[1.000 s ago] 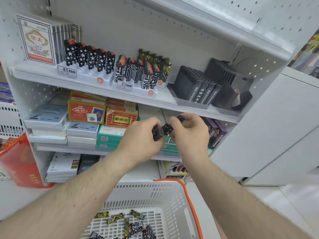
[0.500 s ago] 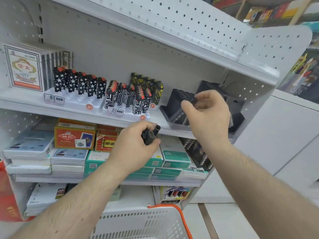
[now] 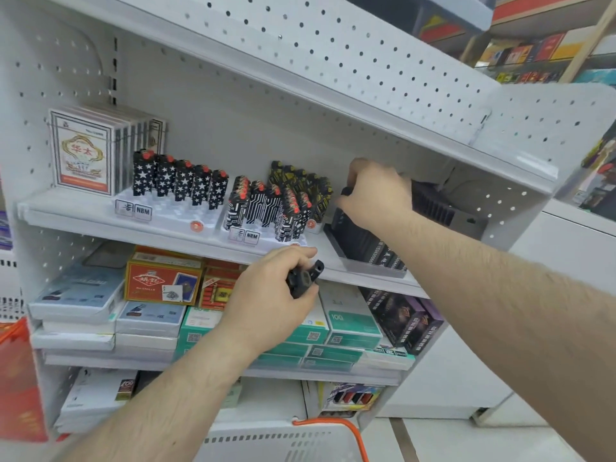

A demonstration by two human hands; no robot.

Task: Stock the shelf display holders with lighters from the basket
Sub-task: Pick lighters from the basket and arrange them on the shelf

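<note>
**Two hands stocking black lighters on a shop shelf**

The right hand reaches to the upper shelf, its fingers curled down over the top of a black lighter at the far end of a dark display holder. The holder sits at the right of the shelf and carries a row of black lighters standing upright. Just behind the hand stands a second dark slotted holder, whose contents cannot be made out.

The left hand hovers lower and nearer, in front of the shelf edge, gripping a small bunch of black lighters whose ends poke out to the right past the thumb.

To the left of the dark holder, a white holder carries black-and-white patterned lighters, with yellow-and-black ones behind. Further left, another white holder has a row of star-printed lighters with red tops. At the far left of the shelf stand packs of playing cards.

The shelf below holds red and orange boxes, teal cartons and flat white packs.

At the bottom edge, nearest the viewer, the rim of a white basket with an orange handle shows; its inside is out of sight.
</note>
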